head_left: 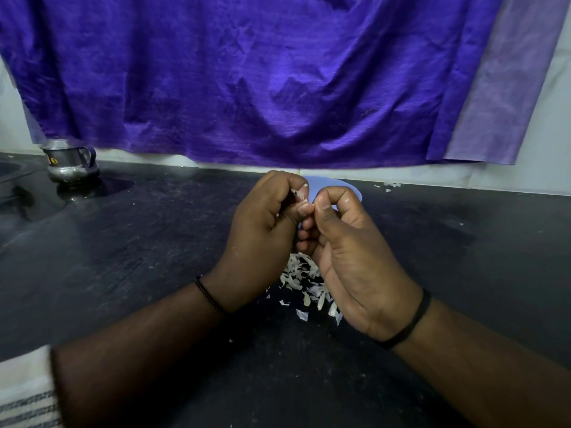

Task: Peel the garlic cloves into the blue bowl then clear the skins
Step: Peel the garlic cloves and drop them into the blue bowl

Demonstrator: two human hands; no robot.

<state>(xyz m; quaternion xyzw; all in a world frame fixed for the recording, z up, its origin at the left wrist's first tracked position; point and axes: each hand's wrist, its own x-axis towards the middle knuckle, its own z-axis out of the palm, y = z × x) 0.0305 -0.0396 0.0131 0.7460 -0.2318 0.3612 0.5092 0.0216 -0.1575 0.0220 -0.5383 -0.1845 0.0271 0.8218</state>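
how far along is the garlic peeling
Done: a pile of skins on the counter suggests several cloves are peeled. In hand: the left hand holds a clove and the right hand pinches at it. Left: clearing the skins; the blue bowl is mostly hidden.

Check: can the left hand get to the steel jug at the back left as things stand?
Probably yes, but not at once. The counter between the left hand and the steel jug is bare, but the hand is gripping a garlic clove and must free up first.
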